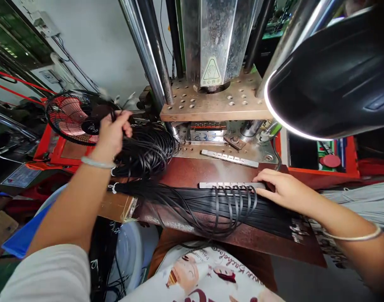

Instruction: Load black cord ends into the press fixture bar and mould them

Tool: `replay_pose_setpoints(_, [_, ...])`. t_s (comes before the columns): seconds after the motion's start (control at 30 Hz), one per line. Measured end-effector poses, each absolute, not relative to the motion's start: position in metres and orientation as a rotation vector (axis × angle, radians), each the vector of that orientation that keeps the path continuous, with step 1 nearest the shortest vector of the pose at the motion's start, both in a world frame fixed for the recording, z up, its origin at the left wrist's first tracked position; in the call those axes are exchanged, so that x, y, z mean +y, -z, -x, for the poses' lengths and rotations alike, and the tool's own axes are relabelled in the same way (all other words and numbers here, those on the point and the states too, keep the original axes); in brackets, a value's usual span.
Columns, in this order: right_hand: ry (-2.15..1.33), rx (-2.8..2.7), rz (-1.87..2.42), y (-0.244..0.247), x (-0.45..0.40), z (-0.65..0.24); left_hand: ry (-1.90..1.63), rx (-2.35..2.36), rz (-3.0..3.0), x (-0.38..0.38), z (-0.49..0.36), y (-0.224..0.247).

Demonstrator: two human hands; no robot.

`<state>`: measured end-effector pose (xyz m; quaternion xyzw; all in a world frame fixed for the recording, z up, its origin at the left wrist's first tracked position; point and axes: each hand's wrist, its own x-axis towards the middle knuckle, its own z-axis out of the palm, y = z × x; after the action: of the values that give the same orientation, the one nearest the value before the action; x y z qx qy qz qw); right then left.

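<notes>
My left hand (114, 128) is closed on the end of a dark cable in front of the fan, beside a coiled heap of black cables (147, 149). Fingers bent, my right hand (275, 186) grips the right end of a slotted metal bar (228, 185). Several black cables loop down from the bar's slots. Beneath them a bundle of straight black cables (194, 201) lies along the brown table (188, 167). A second slotted metal bar (229, 158) rests behind, near the press base.
A press with a drilled plate (210, 105) and thick columns stands ahead. The fan (81, 119) is at the left. A black lamp (330, 75) hangs at the upper right, above a red tray (352, 157). A bucket (129, 251) stands below the table's left side.
</notes>
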<state>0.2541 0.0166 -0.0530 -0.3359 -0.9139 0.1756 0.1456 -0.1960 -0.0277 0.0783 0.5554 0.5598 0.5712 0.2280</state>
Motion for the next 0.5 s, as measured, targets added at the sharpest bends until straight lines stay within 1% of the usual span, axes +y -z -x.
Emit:
replay_pose_setpoints(0.07, [-0.386, -2.656, 0.982, 0.057, 0.013, -0.250, -1.527, 1.643, -1.642, -0.034, 0.232, -0.081])
replay_pose_setpoints(0.1, [-0.313, -2.661, 0.986, 0.060, 0.011, -0.246, -1.460, 1.734, -1.777, -0.037, 0.235, -0.079])
replay_pose_setpoints(0.17, [-0.199, -2.667, 0.988, 0.065, 0.011, -0.235, -1.211, 1.970, -2.186, -0.043, 0.215, -0.063])
replay_pose_setpoints(0.2, [-0.167, -2.670, 0.983, 0.067, 0.012, -0.229, -0.974, 2.079, -2.439, -0.046, 0.195, -0.050])
replay_pose_setpoints(0.23, [-0.149, -2.678, 0.971, 0.068, 0.013, -0.223, -0.805, 2.047, -2.594, -0.046, 0.171, -0.035])
replay_pose_setpoints(0.27, [-0.139, -2.690, 0.951, 0.069, 0.016, -0.217, -0.653, 1.915, -2.703, -0.046, 0.148, -0.019])
replay_pose_setpoints(0.3, [-0.126, -2.705, 0.924, 0.068, 0.019, -0.212, -0.350, 1.696, -2.877, -0.043, 0.127, -0.004])
replay_pose_setpoints(0.33, [-0.106, -2.714, 0.899, 0.066, 0.025, -0.208, -0.135, 1.506, -2.963, -0.038, 0.111, 0.009])
replay_pose_setpoints(0.4, [-0.068, -2.675, 0.886, 0.059, 0.041, -0.199, 0.124, 1.367, -2.968, -0.019, 0.096, 0.025])
replay_pose_setpoints(0.43, [-0.056, -2.630, 0.904, 0.054, 0.054, -0.194, 0.130, 1.419, -2.926, -0.005, 0.096, 0.027])
replay_pose_setpoints(0.47, [-0.053, -2.575, 0.933, 0.048, 0.069, -0.187, 0.055, 1.516, -2.870, 0.012, 0.099, 0.025])
replay_pose_setpoints(0.5, [-0.064, -2.518, 0.957, 0.043, 0.086, -0.179, -0.103, 1.604, -2.805, 0.031, 0.105, 0.022])
